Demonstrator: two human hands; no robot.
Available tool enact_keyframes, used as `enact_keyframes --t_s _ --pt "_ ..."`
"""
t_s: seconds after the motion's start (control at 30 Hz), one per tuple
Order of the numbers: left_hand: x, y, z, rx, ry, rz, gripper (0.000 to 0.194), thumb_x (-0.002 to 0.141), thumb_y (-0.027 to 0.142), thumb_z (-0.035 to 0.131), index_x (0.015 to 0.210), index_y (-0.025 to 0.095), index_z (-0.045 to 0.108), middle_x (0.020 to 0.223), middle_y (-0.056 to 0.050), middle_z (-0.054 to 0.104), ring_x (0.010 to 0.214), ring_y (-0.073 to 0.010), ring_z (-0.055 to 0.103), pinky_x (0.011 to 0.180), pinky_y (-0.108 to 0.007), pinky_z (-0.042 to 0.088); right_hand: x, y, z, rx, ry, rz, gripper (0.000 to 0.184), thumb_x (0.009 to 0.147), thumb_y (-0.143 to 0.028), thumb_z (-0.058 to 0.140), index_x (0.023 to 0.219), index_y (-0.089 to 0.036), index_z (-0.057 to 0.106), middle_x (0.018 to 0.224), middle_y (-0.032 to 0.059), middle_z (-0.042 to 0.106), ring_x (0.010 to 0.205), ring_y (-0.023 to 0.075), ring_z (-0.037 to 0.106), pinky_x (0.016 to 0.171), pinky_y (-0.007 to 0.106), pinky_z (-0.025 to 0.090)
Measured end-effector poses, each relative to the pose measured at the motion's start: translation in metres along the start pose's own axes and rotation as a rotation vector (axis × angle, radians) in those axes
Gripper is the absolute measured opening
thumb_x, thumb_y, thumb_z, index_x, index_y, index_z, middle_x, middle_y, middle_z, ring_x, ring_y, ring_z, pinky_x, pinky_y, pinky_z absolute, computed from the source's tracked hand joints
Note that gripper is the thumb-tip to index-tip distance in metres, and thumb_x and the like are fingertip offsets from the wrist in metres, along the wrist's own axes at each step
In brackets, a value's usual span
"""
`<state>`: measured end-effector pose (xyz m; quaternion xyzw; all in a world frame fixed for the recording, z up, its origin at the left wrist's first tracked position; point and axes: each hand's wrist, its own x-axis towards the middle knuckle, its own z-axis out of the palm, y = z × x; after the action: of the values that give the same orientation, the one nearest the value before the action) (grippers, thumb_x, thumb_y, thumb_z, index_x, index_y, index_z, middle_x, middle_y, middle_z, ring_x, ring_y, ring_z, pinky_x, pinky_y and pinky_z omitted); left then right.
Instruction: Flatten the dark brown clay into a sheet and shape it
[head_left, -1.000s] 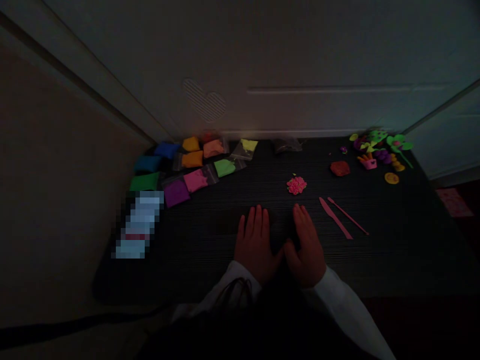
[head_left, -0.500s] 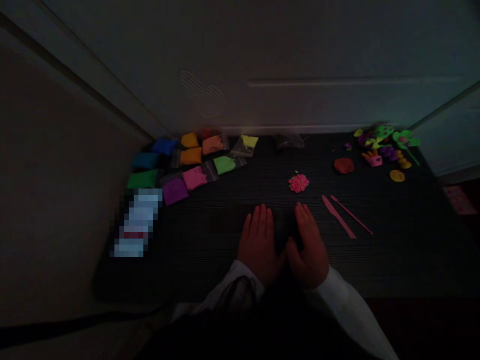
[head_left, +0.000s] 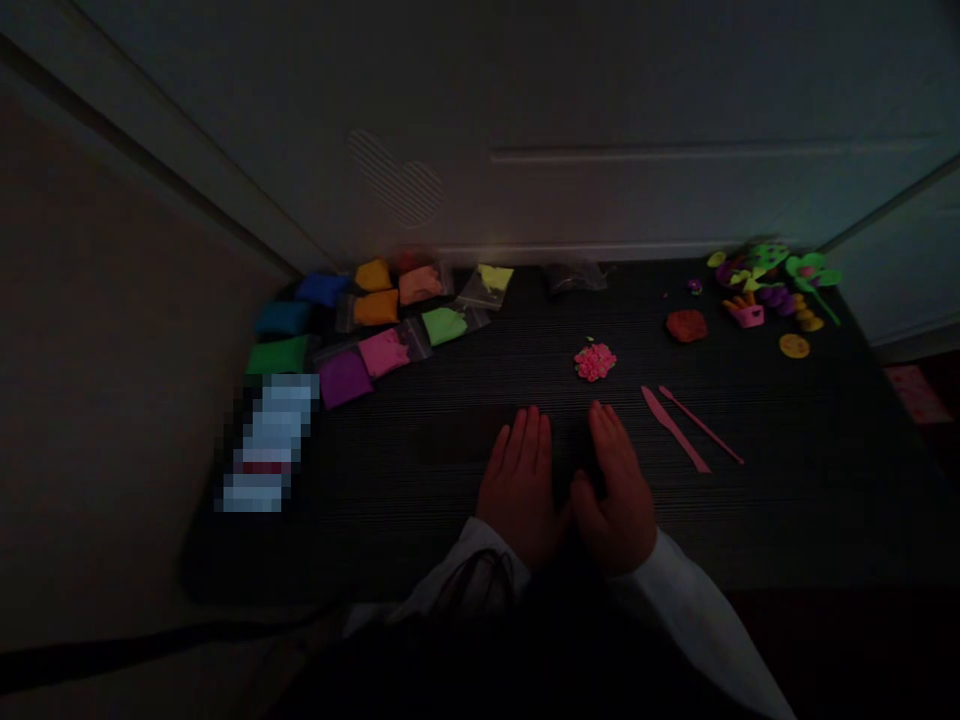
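Just ahead of R hand (head_left: pixel 616 500), lying on dark table (head_left: pixel 405 520): pink flower (head_left: pixel 595 362) w/ green round its edge, plus tiny green bit (head_left: pixel 590 339) just behind. R hand turned partly on its side, thumb toward L hand (head_left: pixel 517 495); fingers (head_left: pixel 606 430) straight, together, released, tips near flower but apart from it. L hand back up, low over or on table (can't tell if pressed down), fingers likewise straight & released. Thumbs v. close, can't tell if touching. White sleeves (head_left: pixel 686 585) at both wrists. To R of R hand: pink knife (head_left: pixel 668 422) & thin pink stick (head_left: pixel 702 426), side by side, slanted, apart. Farther R & back: reddish lump (head_left: pixel 686 325), then yellow disc (head_left: pixel 794 346). At far R corner: cluster of small pieces incl. pink cup (head_left: pixel 748 316) w/ orange sticks (head_left: pixel 739 301), purple beads (head_left: pixel 777 298), green flower (head_left: pixel 825 276); others too dim to name. At back L: little bags (head_left: pixel 384 353) in green, blue, orange, purple, pink, yellow etc., some w/ clear tops. At back mid: dark bag (head_left: pixel 574 278), well apart from those. Near L edge, in front of green one: phone (head_left: pixel 270 435), screen blocked out in squares. Behind table: pale panel (head_left: pixel 600 90) w/ striped heart (head_left: pixel 409 190).
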<state>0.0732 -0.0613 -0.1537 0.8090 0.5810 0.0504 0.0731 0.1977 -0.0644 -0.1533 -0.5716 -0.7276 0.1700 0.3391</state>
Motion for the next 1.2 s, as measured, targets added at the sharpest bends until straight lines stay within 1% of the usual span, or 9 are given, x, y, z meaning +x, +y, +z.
enact_keyframes --t_s 0.23,0.37,0.7,0.8,0.87,0.93,1.0,1.1,1.2 --pt "0.0002 0.0005 -0.0007 -0.006 -0.009 0.009 0.062 0.082 0.042 0.032 0.134 0.009 0.025 0.144 -0.009 0.021 0.133 -0.0232 0.013 0.109 -0.039 0.018 0.0007 0.0008 -0.0001 0.010 -0.006 0.001 0.066 0.074 -0.010 0.039 0.137 -0.014 0.020 0.138 0.0125 0.033 0.130 0.0252 0.024 0.103 0.051 0.029" --pt "0.0002 0.0009 -0.0017 -0.009 -0.003 0.001 0.063 0.083 0.042 0.031 0.135 0.009 0.023 0.144 -0.008 0.019 0.134 -0.0231 0.012 0.109 -0.039 0.018 0.0004 0.0005 -0.0011 0.009 -0.001 0.018 0.065 0.074 -0.010 0.039 0.136 -0.014 0.021 0.138 0.0128 0.033 0.130 0.0250 0.025 0.103 0.051 0.030" --pt "0.0013 0.0024 -0.0022 -0.005 0.001 0.009 0.058 0.082 0.038 0.035 0.134 0.013 0.026 0.143 -0.008 0.022 0.133 -0.0239 0.014 0.108 -0.042 0.018 -0.0002 0.0031 0.0003 0.006 0.001 -0.008 0.066 0.075 -0.011 0.040 0.137 -0.016 0.018 0.139 0.0109 0.032 0.130 0.0256 0.025 0.102 0.052 0.030" --pt "0.0004 0.0009 -0.0033 -0.038 0.049 0.002 0.064 0.082 0.044 0.034 0.134 0.008 0.025 0.143 -0.012 0.022 0.133 -0.0241 0.013 0.108 -0.041 0.020 -0.0004 0.0029 -0.0004 0.011 0.010 0.011 0.064 0.076 -0.012 0.040 0.137 -0.015 0.020 0.139 0.0116 0.032 0.130 0.0251 0.025 0.103 0.051 0.029" --pt "-0.0009 -0.0008 -0.0038 -0.039 0.096 -0.059 0.068 0.082 0.048 0.034 0.133 0.003 0.026 0.142 -0.015 0.022 0.133 -0.0249 0.013 0.108 -0.042 0.019 -0.0008 0.0025 -0.0011 0.019 0.020 0.033 0.062 0.077 -0.012 0.040 0.136 -0.014 0.022 0.139 0.0121 0.031 0.130 0.0243 0.024 0.104 0.050 0.028" --pt "-0.0021 -0.0027 -0.0036 -0.026 0.110 -0.121 0.070 0.082 0.050 0.033 0.131 0.001 0.028 0.141 -0.017 0.025 0.133 -0.0259 0.016 0.108 -0.044 0.017 -0.0013 0.0023 -0.0018 0.032 0.025 0.040 0.060 0.079 -0.014 0.040 0.136 -0.014 0.022 0.139 0.0116 0.031 0.130 0.0236 0.024 0.104 0.049 0.028" --pt "-0.0030 -0.0042 -0.0031 -0.014 0.085 -0.141 0.070 0.082 0.050 0.033 0.131 0.001 0.029 0.140 -0.018 0.025 0.132 -0.0261 0.017 0.109 -0.044 0.017 -0.0017 0.0022 -0.0024 0.041 0.016 0.037 0.059 0.080 -0.015 0.038 0.137 -0.016 0.021 0.139 0.0103 0.031 0.130 0.0233 0.024 0.104 0.050 0.028" --pt "-0.0032 -0.0055 -0.0024 -0.004 0.040 -0.128 0.073 0.081 0.053 0.031 0.132 0.000 0.027 0.141 -0.018 0.023 0.133 -0.0258 0.016 0.109 -0.042 0.018 -0.0014 0.0021 -0.0026 0.043 0.006 0.034 0.058 0.082 -0.016 0.037 0.137 -0.017 0.020 0.140 0.0093 0.031 0.130 0.0231 0.024 0.104 0.050 0.028" --pt "-0.0022 -0.0056 -0.0023 0.006 0.026 -0.125 0.073 0.081 0.056 0.029 0.132 0.003 0.028 0.141 -0.017 0.024 0.132 -0.0268 0.016 0.108 -0.044 0.017 -0.0001 0.0023 -0.0020 0.031 -0.005 0.026 0.058 0.081 -0.017 0.038 0.137 -0.017 0.020 0.140 0.0097 0.031 0.131 0.0226 0.023 0.104 0.049 0.027"
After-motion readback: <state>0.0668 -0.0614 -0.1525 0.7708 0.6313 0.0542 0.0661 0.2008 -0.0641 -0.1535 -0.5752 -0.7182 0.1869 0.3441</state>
